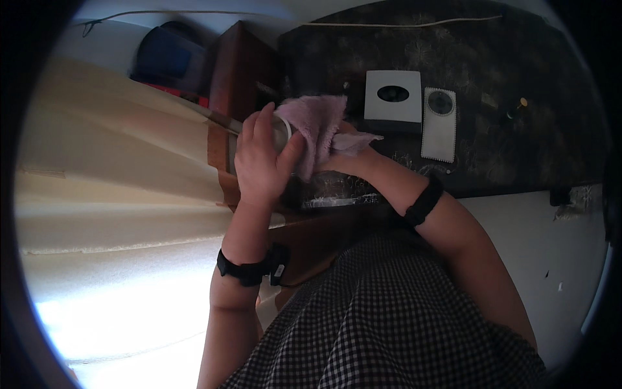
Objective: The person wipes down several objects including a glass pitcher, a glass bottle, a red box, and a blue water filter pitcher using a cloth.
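My left hand is curled around a white round vessel, its thumb near the rim. Only part of that vessel shows, so I cannot tell whether it is a cup, a bowl or a jar. A fluffy pink cloth covers the vessel's right side. My right hand grips the cloth from the right, and its fingers are mostly hidden beneath the folds. One loose corner of the cloth hangs over the right wrist. Both hands are close together above the near left part of a dark, flower-patterned table cover.
A tissue box with an oval opening lies right of the hands. Beside it rests a white rectangular item with a beaded edge and dark disc. A reddish-brown wooden box and a blue object stand far left. Cream curtain fabric hangs left.
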Demonstrator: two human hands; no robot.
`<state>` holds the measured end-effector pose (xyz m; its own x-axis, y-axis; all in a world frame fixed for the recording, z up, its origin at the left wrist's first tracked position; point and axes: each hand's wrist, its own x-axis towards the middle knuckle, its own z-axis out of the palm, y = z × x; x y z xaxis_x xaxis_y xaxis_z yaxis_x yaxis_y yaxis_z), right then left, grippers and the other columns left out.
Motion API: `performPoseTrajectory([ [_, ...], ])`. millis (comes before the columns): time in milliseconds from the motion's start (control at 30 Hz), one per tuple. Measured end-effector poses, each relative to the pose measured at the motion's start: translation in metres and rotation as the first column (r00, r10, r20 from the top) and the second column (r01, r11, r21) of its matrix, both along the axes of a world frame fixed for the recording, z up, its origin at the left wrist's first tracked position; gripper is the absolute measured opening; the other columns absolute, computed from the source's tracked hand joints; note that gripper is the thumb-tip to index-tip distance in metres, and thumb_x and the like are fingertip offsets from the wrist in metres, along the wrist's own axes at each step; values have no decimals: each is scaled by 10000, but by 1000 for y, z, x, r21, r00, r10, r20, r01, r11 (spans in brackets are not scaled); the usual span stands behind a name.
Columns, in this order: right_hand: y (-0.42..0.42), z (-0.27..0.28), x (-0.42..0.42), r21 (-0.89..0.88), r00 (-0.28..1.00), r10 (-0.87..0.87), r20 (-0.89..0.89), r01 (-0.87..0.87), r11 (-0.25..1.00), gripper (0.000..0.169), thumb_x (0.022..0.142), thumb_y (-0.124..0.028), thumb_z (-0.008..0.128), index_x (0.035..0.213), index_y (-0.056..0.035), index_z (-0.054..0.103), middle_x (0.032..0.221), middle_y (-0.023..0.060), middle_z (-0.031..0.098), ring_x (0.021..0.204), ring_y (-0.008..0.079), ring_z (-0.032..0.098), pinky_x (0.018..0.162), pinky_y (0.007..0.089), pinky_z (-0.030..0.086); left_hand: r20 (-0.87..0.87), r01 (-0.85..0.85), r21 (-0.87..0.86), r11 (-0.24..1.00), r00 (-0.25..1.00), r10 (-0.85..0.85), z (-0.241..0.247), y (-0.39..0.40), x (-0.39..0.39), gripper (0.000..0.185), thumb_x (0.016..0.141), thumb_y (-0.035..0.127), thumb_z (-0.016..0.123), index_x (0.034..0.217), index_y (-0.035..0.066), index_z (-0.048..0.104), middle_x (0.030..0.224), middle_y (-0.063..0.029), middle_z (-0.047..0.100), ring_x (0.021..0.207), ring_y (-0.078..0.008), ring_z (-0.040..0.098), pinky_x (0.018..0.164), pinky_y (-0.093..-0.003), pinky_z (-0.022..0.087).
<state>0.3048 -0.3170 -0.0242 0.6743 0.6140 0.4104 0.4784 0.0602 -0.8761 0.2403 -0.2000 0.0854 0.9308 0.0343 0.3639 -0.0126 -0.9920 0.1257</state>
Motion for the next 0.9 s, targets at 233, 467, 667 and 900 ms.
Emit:
performPoseTrajectory([
  [233,4,-80,-5,-124,997,-2,-78,-8,992,649,709,-252,666,1253,-87,352,1116,118,466,1039,260,456,891,389,378,-74,-146,-83,986,987,140,3,-13,0,581,750,452,584,1214,124,462,1151,-141,484,1003,-320,513,825,-383,427],
  [467,8,23,-29,264,930,-347,119,308,914,754,624,-237,724,1255,-129,324,1183,108,395,1098,255,427,970,356,332,-160,-225,-193,955,967,196,2,-13,0,604,757,476,568,1238,133,440,1203,-173,440,1029,-319,504,841,-387,426],
  [667,9,-43,-21,89,983,92,-161,-79,993,626,714,-243,663,1229,-68,352,1200,102,415,1132,231,406,973,324,333,-283,-116,-114,987,956,79,24,5,-3,669,709,499,589,1218,91,438,1132,-176,502,985,-326,536,821,-387,434],
  [900,7,-27,-16,-314,995,-38,-92,7,949,708,691,-354,679,1236,-23,372,1276,131,384,1181,247,374,980,314,318,-187,-271,-6,962,946,265,17,-11,1,657,712,536,568,1212,129,445,1075,-178,531,939,-342,550,810,-414,430],
])
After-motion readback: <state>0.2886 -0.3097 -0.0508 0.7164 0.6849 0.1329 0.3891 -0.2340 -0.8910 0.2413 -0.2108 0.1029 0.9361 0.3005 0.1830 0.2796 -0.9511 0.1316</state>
